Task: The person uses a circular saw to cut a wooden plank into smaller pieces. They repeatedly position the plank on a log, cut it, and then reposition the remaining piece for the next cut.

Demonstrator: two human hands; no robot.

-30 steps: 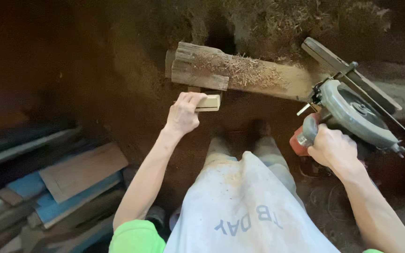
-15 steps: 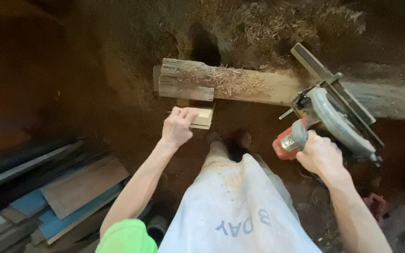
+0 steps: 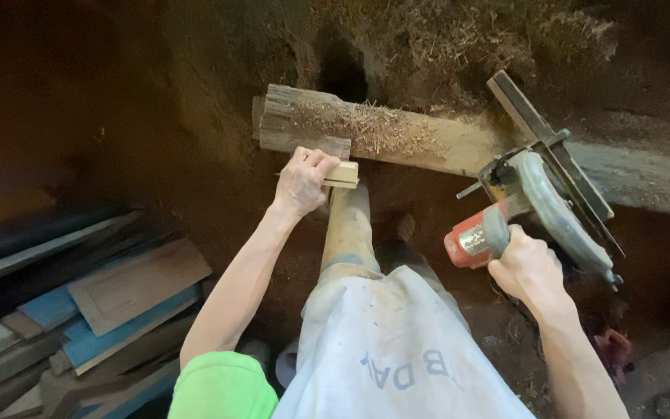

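Head view: left hand (image 3: 302,181) curled around one small pale wooden offcut block (image 3: 342,174), just below the cut end of one long weathered sawdust-strewn plank (image 3: 381,133), apparently lifting it off the dirt floor. Right hand (image 3: 530,268) wrapped tight on the orange-red motor end of one grey-guarded circular saw (image 3: 540,206), parked against the plank, likely for support. Stack of several blue and bare boards (image 3: 110,306) far left.

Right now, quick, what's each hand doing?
Left hand: closed, holding a small wood block.
Right hand: closed on the circular saw.
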